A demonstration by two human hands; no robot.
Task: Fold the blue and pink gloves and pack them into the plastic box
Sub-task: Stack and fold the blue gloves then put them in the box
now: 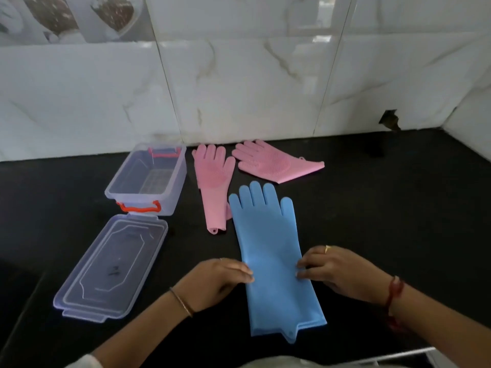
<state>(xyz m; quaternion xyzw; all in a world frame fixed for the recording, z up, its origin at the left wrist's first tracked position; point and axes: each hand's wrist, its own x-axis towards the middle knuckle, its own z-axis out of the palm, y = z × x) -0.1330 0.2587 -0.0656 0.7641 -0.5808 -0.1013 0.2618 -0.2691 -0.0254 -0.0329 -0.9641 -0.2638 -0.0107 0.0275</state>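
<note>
A blue glove lies flat on the black counter, fingers pointing away from me. My left hand pinches its left edge near the middle, and my right hand pinches its right edge opposite. One pink glove lies lengthwise just left of the blue one. A second pink glove lies crosswise near the wall, fingers pointing left. The clear plastic box with orange handles stands open and empty at the left.
The box's clear lid lies flat in front of the box, near the counter's left edge. A white marble-tiled wall bounds the counter at the back and right. A dark hole shows in the wall.
</note>
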